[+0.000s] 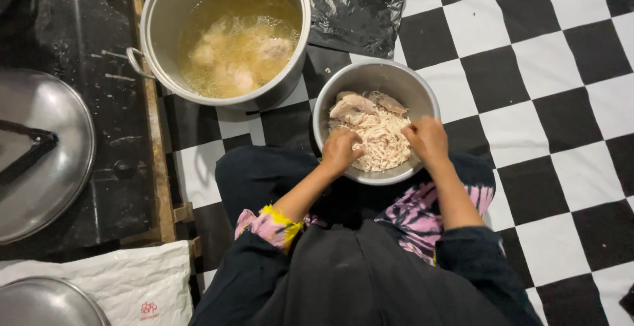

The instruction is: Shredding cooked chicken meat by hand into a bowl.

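Left hand (pixel 340 151) and right hand (pixel 428 140) both in bowl (pixel 422 92), fingers curled, pinching shredded chicken (pixel 380 138). Broth pot (pixel 165 9) just beside on floor (pixel 528 68).

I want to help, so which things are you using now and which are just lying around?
In use:
- left hand and right hand, both in the shredded pale chicken
- round metal bowl holding it

Lying about:
- big metal pot of yellow broth
- crumpled black plastic bag
- round metal lid
- white plastic bag
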